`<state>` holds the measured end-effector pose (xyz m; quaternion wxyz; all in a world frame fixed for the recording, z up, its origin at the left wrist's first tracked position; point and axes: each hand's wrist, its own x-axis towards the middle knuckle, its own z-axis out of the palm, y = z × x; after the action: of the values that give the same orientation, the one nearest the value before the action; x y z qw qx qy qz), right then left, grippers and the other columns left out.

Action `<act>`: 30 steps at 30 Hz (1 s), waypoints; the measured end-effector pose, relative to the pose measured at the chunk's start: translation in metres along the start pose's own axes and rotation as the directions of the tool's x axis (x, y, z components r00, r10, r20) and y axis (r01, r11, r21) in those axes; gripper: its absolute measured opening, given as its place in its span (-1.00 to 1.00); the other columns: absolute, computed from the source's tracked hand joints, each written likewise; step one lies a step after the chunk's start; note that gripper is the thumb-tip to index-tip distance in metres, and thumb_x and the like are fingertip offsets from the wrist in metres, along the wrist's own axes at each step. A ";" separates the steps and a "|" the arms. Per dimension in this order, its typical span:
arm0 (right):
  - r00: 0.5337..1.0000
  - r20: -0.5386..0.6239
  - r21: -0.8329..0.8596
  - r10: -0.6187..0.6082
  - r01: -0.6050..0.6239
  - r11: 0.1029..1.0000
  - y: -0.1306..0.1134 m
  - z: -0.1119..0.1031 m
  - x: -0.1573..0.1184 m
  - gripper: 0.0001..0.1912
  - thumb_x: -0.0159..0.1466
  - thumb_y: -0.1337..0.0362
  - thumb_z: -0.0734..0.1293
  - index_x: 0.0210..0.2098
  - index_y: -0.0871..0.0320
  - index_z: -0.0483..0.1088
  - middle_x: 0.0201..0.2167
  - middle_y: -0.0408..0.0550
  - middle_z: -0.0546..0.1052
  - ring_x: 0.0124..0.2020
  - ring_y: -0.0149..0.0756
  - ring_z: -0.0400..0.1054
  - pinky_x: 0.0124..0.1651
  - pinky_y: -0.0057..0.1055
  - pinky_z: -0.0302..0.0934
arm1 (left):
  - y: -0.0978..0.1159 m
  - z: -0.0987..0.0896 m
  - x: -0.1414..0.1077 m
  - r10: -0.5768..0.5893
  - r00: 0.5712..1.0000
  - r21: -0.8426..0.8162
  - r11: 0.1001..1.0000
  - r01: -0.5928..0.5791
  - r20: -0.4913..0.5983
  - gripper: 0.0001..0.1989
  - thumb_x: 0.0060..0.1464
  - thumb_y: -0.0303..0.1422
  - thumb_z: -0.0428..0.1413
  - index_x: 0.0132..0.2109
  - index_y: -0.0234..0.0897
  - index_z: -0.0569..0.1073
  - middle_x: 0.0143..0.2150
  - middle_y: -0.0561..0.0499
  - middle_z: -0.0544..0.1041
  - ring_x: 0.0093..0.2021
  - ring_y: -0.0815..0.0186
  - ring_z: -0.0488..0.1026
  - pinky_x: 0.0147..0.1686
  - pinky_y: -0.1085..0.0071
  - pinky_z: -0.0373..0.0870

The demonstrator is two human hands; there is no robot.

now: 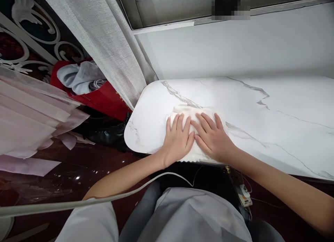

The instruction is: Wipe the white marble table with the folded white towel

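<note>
- Cloth (193, 154), pale and creamy, lies spread on the white marble-patterned table (148, 111), towards its left end, its wavy lower border reaching the near edge.
- Left hand (174, 143) is open, palm down on the cloth, fingers a little apart and pointing towards the table's far edge.
- Right hand (215, 140) is open and flat too, fingers fanned across the cloth; the thumbs come close together, and neither hand pinches any fabric.
- From where I stand, the cloth looks light, soft and limp; I'd expect it to bunch under uneven pressure, and perhaps slide readily if the tabletop is as smooth as it seems. Nothing fragile about it.
- Best hold, I'd say: flat palms to steer it, or a pinch at two of its corners to lift it without crumpling.
- Beside the table's far left corner hangs a grey curtain (112, 43); past the left end sits a red bag (106, 101) with fabric inside.
</note>
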<state>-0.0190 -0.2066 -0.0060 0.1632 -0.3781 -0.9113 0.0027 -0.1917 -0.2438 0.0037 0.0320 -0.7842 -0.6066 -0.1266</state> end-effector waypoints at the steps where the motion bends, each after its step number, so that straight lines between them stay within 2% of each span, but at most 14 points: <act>1: 1.000 0.007 0.005 0.003 -0.003 1.000 -0.002 -0.003 -0.008 -0.40 0.44 0.11 -0.03 0.36 0.15 0.22 0.39 0.19 0.19 0.43 0.06 0.01 0.42 0.25 -0.20 | 0.005 -0.001 -0.006 0.007 1.000 -0.015 1.000 -0.007 0.001 -0.43 0.35 -0.23 -0.22 0.39 -0.38 0.20 0.41 -0.36 0.21 0.45 -0.07 0.07 0.41 -0.17 -0.05; 4: 0.999 0.032 0.018 0.010 -0.011 1.000 -0.004 -0.012 -0.029 -0.40 0.43 0.10 -0.01 0.39 0.07 0.17 0.41 0.11 0.16 0.45 0.02 -0.03 0.44 0.25 -0.21 | 0.021 -0.004 -0.017 0.032 0.999 -0.046 0.998 -0.031 0.016 -0.43 0.33 -0.22 -0.19 0.40 -0.33 0.19 0.41 -0.33 0.20 0.46 -0.05 0.05 0.41 -0.18 -0.04; 8: 0.998 0.054 0.046 0.017 -0.020 0.999 0.008 -0.020 -0.049 -0.39 0.43 0.06 -0.04 0.40 0.02 0.16 0.42 0.05 0.14 0.47 -0.05 -0.09 0.45 0.21 -0.25 | 0.040 -0.004 -0.018 0.066 0.997 -0.071 0.996 -0.063 0.051 -0.39 0.33 -0.20 -0.19 0.39 -0.46 0.20 0.43 -0.40 0.14 0.46 -0.10 0.01 0.43 -0.17 -0.08; 12: 0.997 0.056 0.075 0.055 -0.060 0.995 0.026 -0.025 -0.056 -0.40 0.42 0.05 -0.04 0.39 -0.07 0.15 0.41 -0.01 0.18 0.46 -0.09 -0.05 0.46 0.18 -0.28 | 0.052 0.002 -0.003 0.116 0.991 -0.085 0.990 -0.111 0.066 -0.38 0.34 -0.20 -0.20 0.39 -0.52 0.19 0.42 -0.45 0.14 0.46 -0.13 0.00 0.41 -0.21 -0.09; 15: 0.995 0.049 0.067 0.086 -0.089 0.994 0.038 -0.024 -0.049 -0.41 0.43 0.05 -0.04 0.37 -0.03 0.18 0.39 0.02 0.21 0.45 -0.08 -0.02 0.46 0.17 -0.28 | 0.050 0.009 0.017 0.150 0.986 -0.084 0.986 -0.144 0.074 -0.40 0.35 -0.19 -0.19 0.37 -0.50 0.21 0.42 -0.43 0.16 0.45 -0.14 0.03 0.39 -0.25 -0.08; 20: 0.983 0.038 0.020 0.178 -0.179 0.984 0.060 -0.013 -0.013 -0.41 0.44 0.05 -0.08 0.33 0.07 0.20 0.39 0.11 0.21 0.43 -0.02 -0.01 0.42 0.24 -0.25 | 0.027 0.019 0.068 0.158 0.982 -0.074 0.986 -0.150 0.104 -0.43 0.34 -0.22 -0.12 0.37 -0.44 0.21 0.43 -0.35 0.17 0.46 -0.03 0.05 0.41 -0.13 -0.11; 26: 0.953 0.096 0.033 0.289 -0.293 0.955 0.095 0.003 0.057 -0.41 0.45 0.12 -0.08 0.39 0.12 0.09 0.45 0.13 0.09 0.46 0.06 -0.11 0.37 0.37 -0.30 | -0.009 0.036 0.145 0.118 0.992 -0.116 0.987 -0.111 0.050 -0.51 0.34 -0.28 -0.10 0.34 -0.29 0.26 0.42 -0.20 0.23 0.42 0.15 0.13 0.43 0.03 -0.12; 30: 0.929 0.129 0.074 0.347 -0.358 0.931 0.124 0.012 0.098 -0.40 0.43 0.13 -0.05 0.41 0.10 0.06 0.46 0.12 0.05 0.47 0.14 -0.16 0.33 0.47 -0.33 | -0.023 0.048 0.183 0.072 0.997 -0.127 0.989 -0.069 0.022 -0.53 0.34 -0.30 -0.11 0.33 -0.24 0.28 0.40 -0.17 0.25 0.41 0.18 0.13 0.42 0.06 -0.11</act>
<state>-0.0019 -0.0487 -0.0038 0.1259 -0.5267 -0.8350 0.0974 -0.1632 -0.0550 -0.0016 -0.0214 -0.8071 -0.5698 -0.1531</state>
